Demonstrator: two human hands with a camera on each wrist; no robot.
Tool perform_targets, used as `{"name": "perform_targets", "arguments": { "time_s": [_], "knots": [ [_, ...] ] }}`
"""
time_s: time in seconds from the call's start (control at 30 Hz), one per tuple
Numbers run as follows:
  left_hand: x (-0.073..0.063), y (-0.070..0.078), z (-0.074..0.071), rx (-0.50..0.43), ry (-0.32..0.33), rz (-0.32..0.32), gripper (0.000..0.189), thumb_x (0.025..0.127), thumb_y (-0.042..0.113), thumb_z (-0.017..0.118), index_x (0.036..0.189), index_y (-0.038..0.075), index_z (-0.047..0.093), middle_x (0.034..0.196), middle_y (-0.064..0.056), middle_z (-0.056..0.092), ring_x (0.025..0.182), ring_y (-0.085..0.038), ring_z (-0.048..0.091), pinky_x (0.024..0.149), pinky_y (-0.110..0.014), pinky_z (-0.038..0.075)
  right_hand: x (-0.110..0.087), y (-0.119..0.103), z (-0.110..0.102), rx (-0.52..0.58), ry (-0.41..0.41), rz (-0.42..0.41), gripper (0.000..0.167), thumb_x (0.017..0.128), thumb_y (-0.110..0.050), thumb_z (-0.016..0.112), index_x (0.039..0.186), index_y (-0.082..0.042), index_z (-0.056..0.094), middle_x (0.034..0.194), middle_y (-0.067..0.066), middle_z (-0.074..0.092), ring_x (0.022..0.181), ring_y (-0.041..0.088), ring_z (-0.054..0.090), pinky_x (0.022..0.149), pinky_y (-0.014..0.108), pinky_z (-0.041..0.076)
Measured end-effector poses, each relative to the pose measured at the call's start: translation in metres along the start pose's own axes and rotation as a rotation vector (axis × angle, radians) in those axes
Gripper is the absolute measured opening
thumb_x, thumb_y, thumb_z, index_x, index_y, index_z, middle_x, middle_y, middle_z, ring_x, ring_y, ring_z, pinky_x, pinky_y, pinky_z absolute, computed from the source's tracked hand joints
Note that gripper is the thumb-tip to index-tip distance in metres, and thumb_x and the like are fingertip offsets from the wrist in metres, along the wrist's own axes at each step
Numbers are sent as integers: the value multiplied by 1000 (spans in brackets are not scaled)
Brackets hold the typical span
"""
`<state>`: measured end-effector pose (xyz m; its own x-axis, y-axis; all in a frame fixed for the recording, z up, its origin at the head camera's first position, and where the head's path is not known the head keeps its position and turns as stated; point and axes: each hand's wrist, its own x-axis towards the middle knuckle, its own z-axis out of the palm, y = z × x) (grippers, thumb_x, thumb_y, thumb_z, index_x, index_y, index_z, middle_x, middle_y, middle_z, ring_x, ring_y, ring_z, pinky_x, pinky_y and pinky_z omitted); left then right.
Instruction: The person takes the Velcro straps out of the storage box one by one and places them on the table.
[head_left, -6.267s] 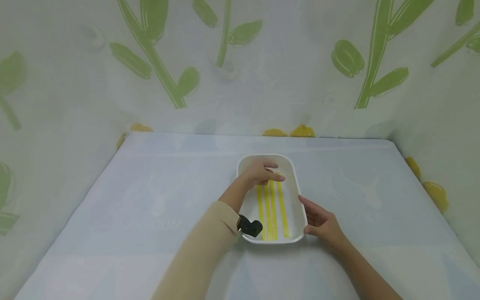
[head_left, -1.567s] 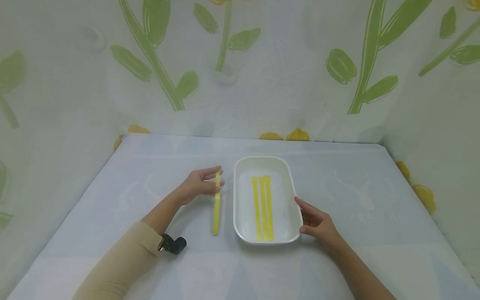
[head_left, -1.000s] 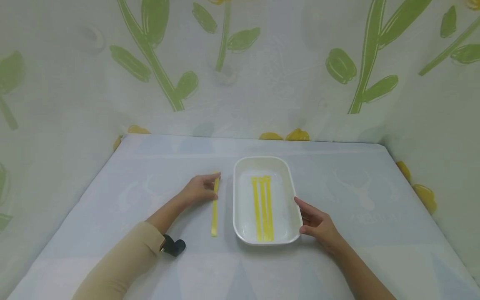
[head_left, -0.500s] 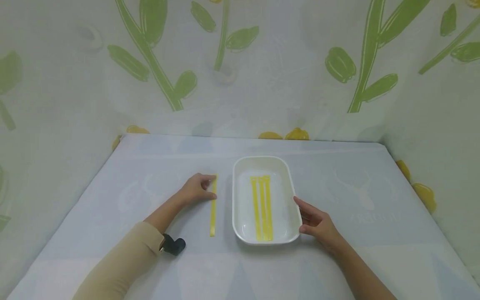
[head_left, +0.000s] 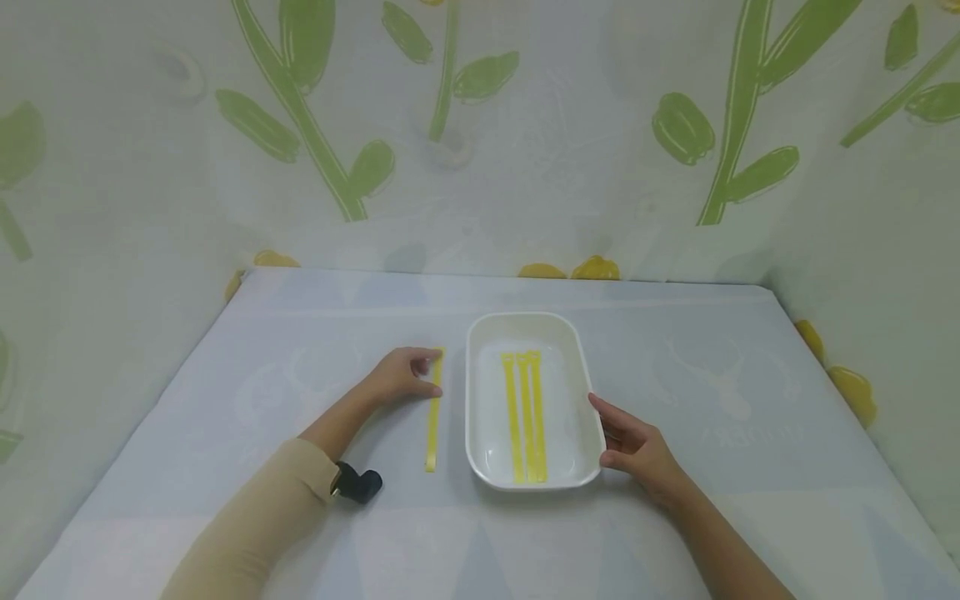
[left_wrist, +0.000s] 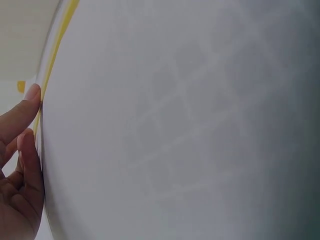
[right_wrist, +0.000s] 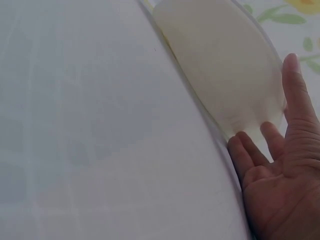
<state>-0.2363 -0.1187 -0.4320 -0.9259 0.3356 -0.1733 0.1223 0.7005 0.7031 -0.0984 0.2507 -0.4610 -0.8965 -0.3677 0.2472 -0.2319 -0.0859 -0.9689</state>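
A white rectangular tray (head_left: 495,467) with rounded corners sits in the middle of the table. Three thin, flat yellow strips (head_left: 523,417), each wider at its far end, lie lengthwise side by side inside it. Left of the tray, another yellow strip (head_left: 432,437) runs roughly parallel to it, close over the tabletop. My left hand (head_left: 405,377) holds this strip near its far end with thumb and fingertips; the left wrist view shows the strip (left_wrist: 56,45) at those fingertips. My right hand (head_left: 643,454) rests thumb and fingers against the outside of the tray's right rim.
The pale table (head_left: 360,292) has a faint printed pattern. Behind and at both sides stand walls (head_left: 570,150) of light cloth with green leaf prints. A black camera (head_left: 358,483) sits on the left wrist, close above the tabletop.
My left hand was inside the tray, then brought one yellow strip out to the left and lowered it toward the table. Lately hand and strip shifted slightly right. My right hand stays at the rim.
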Motion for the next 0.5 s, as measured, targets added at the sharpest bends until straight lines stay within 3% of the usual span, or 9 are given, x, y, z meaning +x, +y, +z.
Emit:
{"name": "perform_targets", "arguments": {
  "time_s": [0.27, 0.5],
  "knots": [
    [1, 8, -4, -15, -30, 4, 68, 67, 13, 84, 128, 0, 57, 93, -9, 58, 87, -22, 51, 78, -30, 43, 0, -2, 1, -18, 16, 29, 70, 84, -10, 71, 141, 6, 34, 139, -14, 48, 122, 3, 51, 92, 19, 46],
    [6, 11, -10, -92, -69, -39, 68, 70, 15, 83, 131, 3, 55, 104, -12, 59, 89, -22, 55, 72, -26, 48, 0, -2, 2, -13, 13, 23, 70, 84, -10, 71, 141, 7, 34, 139, -15, 49, 120, 3, 52, 92, 19, 46]
  ]
}}
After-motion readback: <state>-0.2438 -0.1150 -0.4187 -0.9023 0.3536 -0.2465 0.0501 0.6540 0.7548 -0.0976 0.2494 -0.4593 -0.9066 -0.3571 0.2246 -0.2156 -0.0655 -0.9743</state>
